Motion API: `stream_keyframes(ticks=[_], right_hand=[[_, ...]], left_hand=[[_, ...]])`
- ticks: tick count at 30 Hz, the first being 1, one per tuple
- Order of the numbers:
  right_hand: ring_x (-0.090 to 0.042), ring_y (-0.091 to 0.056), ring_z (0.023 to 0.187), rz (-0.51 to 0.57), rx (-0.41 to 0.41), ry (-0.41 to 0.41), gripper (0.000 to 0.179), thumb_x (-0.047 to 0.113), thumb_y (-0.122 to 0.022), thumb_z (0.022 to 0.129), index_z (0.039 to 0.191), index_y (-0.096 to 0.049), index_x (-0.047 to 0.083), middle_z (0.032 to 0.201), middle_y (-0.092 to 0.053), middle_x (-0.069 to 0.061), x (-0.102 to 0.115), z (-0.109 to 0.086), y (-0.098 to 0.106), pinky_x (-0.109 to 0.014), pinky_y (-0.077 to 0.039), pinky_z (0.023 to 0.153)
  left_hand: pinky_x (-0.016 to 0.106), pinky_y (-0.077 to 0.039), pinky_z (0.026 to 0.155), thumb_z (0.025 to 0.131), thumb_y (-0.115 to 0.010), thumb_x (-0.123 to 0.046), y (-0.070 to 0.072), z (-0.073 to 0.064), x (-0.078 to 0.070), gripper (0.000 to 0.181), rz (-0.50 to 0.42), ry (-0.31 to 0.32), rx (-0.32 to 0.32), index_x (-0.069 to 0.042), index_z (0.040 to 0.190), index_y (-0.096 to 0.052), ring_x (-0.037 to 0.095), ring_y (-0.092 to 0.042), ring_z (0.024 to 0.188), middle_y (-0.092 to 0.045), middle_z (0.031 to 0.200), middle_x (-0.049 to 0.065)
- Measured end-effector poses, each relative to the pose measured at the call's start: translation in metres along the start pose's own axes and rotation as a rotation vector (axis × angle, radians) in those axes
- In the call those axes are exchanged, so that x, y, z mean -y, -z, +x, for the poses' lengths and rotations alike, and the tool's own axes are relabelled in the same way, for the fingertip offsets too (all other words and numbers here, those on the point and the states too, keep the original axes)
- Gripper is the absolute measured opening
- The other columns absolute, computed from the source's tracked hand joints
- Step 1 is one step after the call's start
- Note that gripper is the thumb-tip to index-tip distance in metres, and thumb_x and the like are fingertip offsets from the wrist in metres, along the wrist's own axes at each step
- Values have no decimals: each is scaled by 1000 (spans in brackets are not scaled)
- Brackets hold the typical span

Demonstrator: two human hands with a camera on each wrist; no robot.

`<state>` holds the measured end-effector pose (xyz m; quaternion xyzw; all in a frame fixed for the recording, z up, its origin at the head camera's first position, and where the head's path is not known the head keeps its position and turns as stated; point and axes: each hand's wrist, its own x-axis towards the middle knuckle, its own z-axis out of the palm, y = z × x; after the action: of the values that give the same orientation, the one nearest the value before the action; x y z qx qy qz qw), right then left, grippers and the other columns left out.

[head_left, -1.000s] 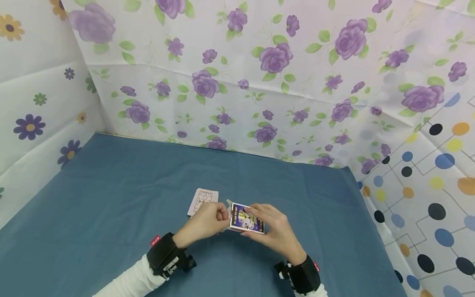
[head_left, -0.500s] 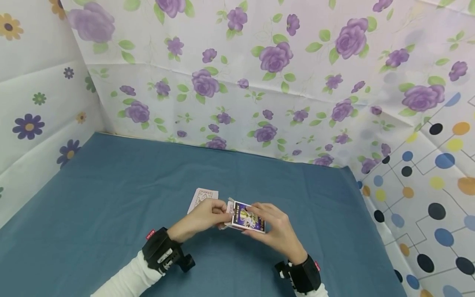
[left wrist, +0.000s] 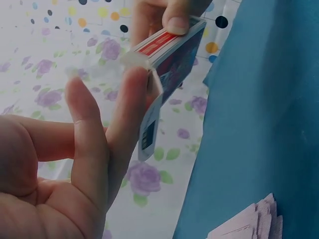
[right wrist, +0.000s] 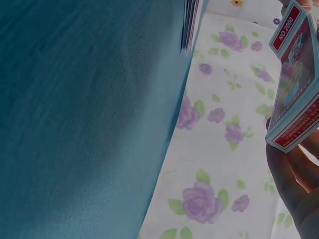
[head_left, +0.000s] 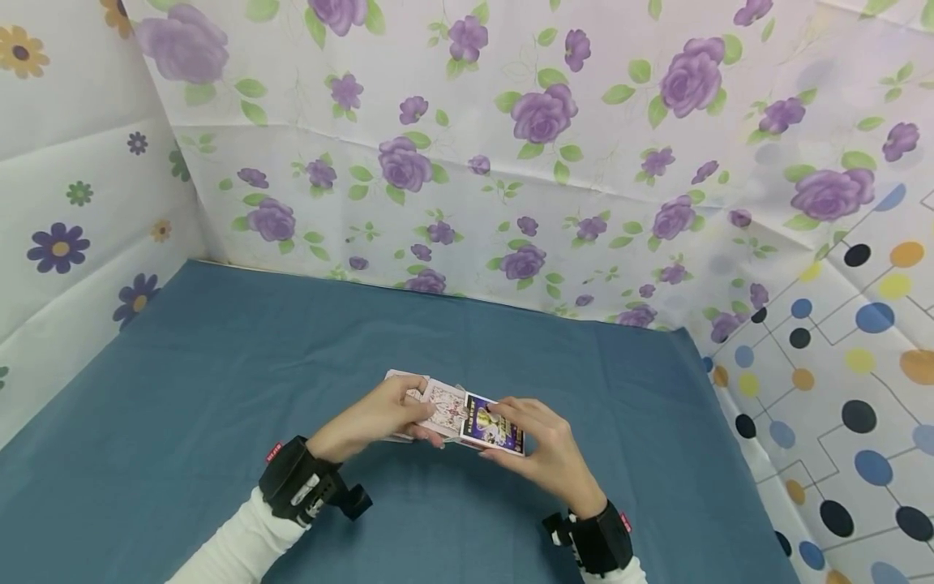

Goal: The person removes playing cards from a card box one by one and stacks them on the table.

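Observation:
A purple and yellow playing-card box is held tilted above the table by my right hand, fingers on one long edge and thumb on the other. From its left end a stack of playing cards with patterned backs sticks partway out. My left hand pinches the outer end of that stack. The left wrist view shows the box's flap hanging beside my left fingers, which hide most of the opening. Partly hidden behind my left hand, a pile of cards lies on the table.
A blue cloth covers the table. Behind it rises a white curtain with purple roses. A dotted sheet closes the right side, and a daisy-printed sheet the left.
My left hand has moved left, drawing the stack of cards partway out of the box. The right hand and the box have hardly shifted. More of the pile on the table is now covered.

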<state>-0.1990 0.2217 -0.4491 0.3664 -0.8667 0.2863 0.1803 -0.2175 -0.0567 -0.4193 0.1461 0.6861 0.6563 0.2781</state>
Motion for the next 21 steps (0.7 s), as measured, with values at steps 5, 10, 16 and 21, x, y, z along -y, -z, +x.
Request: stream_keyframes(ticks=[5, 10, 16, 21], right_hand=[[-19, -62, 109, -8, 6, -19, 54, 39, -80, 78, 125, -65, 19, 118, -67, -1, 0, -1, -1, -41, -53, 86], [-19, -62, 110, -19, 1, -37, 55, 37, -81, 77, 126, -64, 19, 119, -67, -2, -1, -1, -1, -39, -54, 85], [-20, -62, 110, -22, -7, -48, 54, 37, -81, 77, 126, -65, 19, 119, -67, -2, -3, -2, 0, -40, -54, 85], [-19, -62, 110, -22, -6, -48, 54, 38, -81, 77, 125, -65, 19, 119, -67, -2, -5, -2, 0, -40, -54, 85]], left_hand=[[24, -54, 68, 95, -54, -3, 9, -3, -1, 37, 18, -22, -32, 9, 129, -48, 15, -72, 73, -74, 90, 18], [24, -53, 71, 94, -59, -10, 17, -4, 3, 37, -24, -59, -87, 10, 125, -55, 12, -70, 79, -74, 86, 6], [29, -53, 86, 95, -61, -14, 18, -2, 6, 32, -55, -19, -235, 5, 121, -61, 13, -69, 85, -71, 91, 4], [26, -52, 90, 96, -60, -15, 25, -2, 4, 34, -109, -54, -311, 8, 121, -58, 8, -66, 82, -63, 87, -1]])
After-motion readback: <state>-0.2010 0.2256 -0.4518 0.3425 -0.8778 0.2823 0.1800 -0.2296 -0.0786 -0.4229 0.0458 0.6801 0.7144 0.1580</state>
